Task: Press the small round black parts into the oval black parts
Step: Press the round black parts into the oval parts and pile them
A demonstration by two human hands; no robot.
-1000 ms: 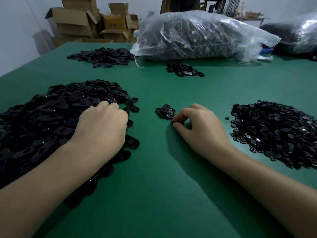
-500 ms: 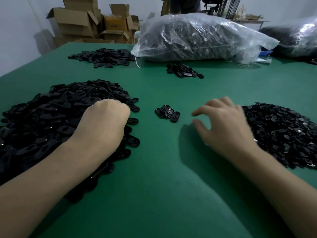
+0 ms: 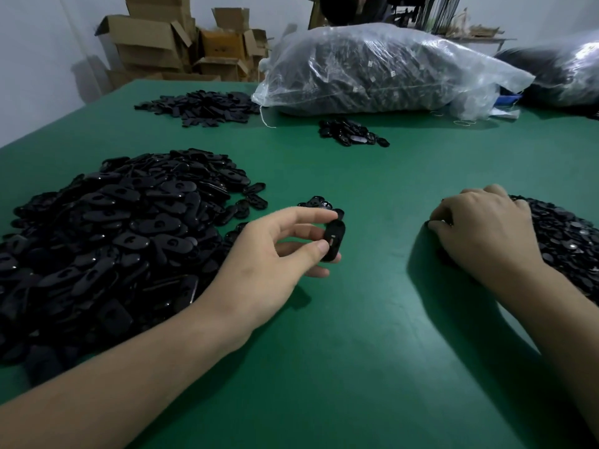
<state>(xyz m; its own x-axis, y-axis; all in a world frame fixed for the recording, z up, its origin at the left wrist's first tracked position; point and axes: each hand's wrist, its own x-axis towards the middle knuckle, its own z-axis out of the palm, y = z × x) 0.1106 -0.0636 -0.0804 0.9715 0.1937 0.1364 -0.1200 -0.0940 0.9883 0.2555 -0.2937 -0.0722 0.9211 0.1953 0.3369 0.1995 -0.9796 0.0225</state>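
A green counter [image 3: 356,319] is seen from above, with 2 bare forearms reaching in from the near edge. The left hand [image 3: 269,254] is hovering just above the counter near the middle, its grip pinching 1 oval black part [image 3: 334,241] between thumb and forefinger, with the part standing roughly on end. Just behind it, a small cluster of black parts [image 3: 316,202] is lying on the counter. To the left, a large heap of oval black parts [image 3: 113,238] is spreading across the surface. The right hand [image 3: 486,228] is resting knuckles up on the near left edge of a heap of small round black parts [image 3: 567,234], with its fingers curled downward; whether its grip is holding anything cannot be told. Farther back are a flatter pile of black pieces [image 3: 201,105], a smaller group of parts [image 3: 350,132], a clear plastic bag [image 3: 372,69] full of dark parts, and cardboard boxes [image 3: 162,37].
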